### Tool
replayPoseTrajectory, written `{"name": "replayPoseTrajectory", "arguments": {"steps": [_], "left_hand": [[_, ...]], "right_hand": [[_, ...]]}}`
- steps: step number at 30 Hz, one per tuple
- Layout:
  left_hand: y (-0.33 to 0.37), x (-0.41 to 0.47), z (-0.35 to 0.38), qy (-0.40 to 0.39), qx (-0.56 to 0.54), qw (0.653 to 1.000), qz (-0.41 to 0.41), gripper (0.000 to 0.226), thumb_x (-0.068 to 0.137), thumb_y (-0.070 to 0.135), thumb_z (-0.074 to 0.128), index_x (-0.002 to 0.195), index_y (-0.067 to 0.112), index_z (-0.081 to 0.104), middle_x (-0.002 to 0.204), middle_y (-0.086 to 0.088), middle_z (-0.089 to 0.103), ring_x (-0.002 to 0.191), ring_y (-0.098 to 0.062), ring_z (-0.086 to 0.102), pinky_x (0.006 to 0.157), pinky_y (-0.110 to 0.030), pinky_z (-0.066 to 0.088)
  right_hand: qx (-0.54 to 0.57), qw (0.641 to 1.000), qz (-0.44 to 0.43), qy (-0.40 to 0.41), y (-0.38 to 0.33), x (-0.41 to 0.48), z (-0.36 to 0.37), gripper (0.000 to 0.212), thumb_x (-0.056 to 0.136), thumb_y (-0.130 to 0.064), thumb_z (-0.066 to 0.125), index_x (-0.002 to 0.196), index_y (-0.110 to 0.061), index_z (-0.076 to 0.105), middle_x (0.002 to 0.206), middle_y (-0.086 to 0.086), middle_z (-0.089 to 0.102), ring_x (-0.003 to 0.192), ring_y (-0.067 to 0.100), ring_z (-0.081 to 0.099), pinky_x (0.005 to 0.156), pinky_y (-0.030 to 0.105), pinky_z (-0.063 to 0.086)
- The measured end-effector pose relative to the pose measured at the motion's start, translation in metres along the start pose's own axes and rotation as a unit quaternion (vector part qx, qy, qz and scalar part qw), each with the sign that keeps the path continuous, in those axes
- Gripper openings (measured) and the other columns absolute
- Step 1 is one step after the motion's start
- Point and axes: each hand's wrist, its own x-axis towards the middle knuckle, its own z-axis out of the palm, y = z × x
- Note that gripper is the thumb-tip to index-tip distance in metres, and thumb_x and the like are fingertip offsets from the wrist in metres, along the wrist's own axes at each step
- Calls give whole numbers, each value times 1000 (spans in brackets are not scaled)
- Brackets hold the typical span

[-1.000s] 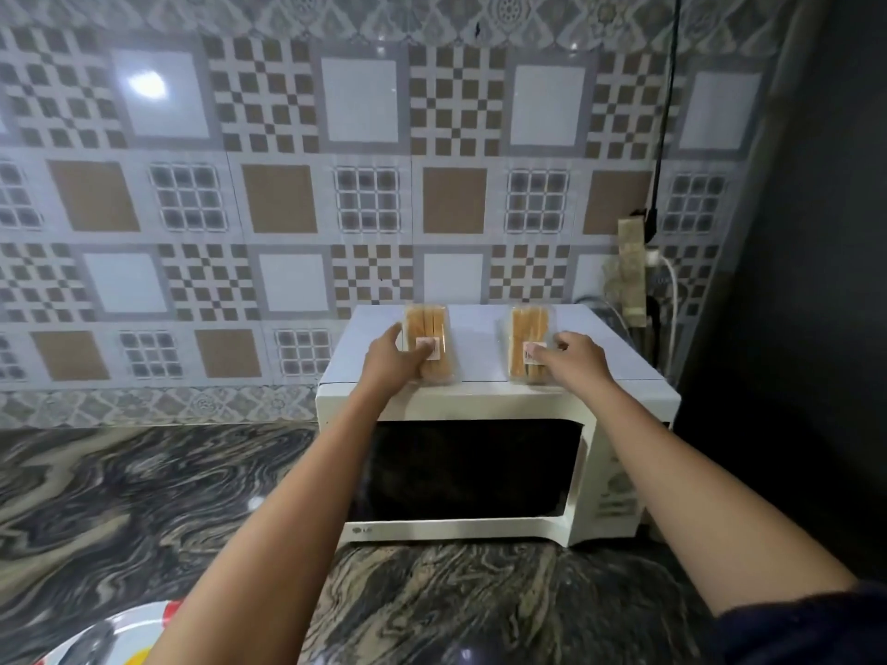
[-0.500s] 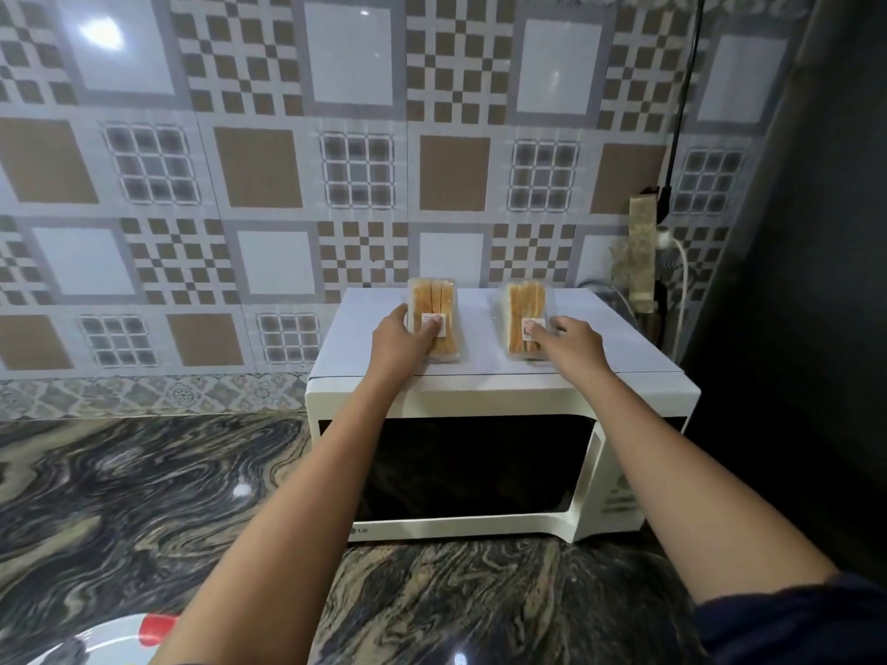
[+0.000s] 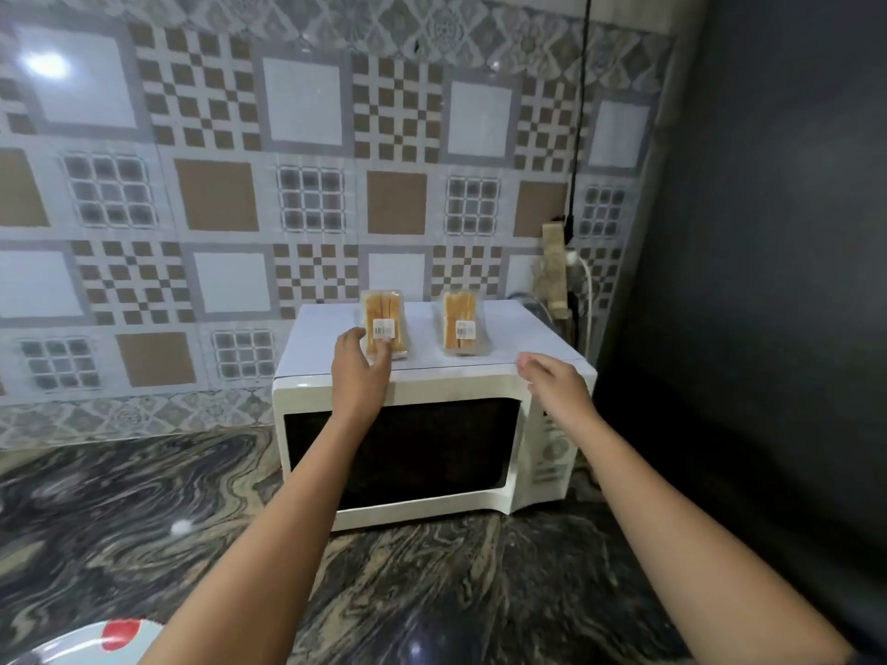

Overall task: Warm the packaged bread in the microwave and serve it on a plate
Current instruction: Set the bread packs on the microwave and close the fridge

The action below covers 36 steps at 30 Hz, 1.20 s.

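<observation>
On the white microwave (image 3: 528, 338), the left hand (image 3: 360, 376) curls its grip round one clear-wrapped golden bread packet (image 3: 384, 314) (its twin (image 3: 460, 324) alongside), while the right hand (image 3: 552, 386) hovers, grip slack and empty.

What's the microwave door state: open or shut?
Shut. The microwave door sits flush with the white front of the microwave, its dark window facing forward, with no gap visible.
</observation>
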Motion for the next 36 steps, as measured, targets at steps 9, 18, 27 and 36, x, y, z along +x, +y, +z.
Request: {"name": "replayPoseTrajectory", "arguments": {"steps": [9, 18, 27, 36], "left_hand": [[106, -156, 48, -153, -79, 980, 105, 32, 97, 29, 45, 116, 6, 57, 119, -9, 60, 109, -17, 54, 90, -30, 42], [211, -379, 121, -323, -177, 911, 186, 28, 94, 25, 53, 111, 5, 62, 104, -7, 62, 99, -19, 59, 89, -30, 48], [328, -585, 186, -547, -213, 765, 265, 34, 92, 24, 55, 118, 4, 58, 122, -11, 58, 116, -24, 53, 100, -28, 38], [456, -718, 297, -645, -221, 653, 329, 39, 94, 27, 51, 127, 6, 51, 133, -10, 50, 126, -22, 45, 101, -28, 34]], "right_hand": [[-45, 983, -19, 179, 4, -184, -141, 21, 95, -19, 49, 92, -22, 69, 101, -3, 69, 102, 12, 61, 93, 29, 46], [-186, 917, 52, 349, 28, -425, -299, 15, 91, -11, 56, 92, -10, 71, 95, 1, 69, 95, 12, 61, 84, 19, 41], [-209, 812, 189, 510, 56, -613, -432, 20, 92, -12, 55, 106, -6, 68, 103, 8, 67, 91, 13, 55, 78, 18, 36], [-228, 725, 240, 604, 92, -692, -579, 22, 93, -12, 53, 109, -8, 67, 107, 6, 66, 98, 18, 58, 83, 27, 43]]}}
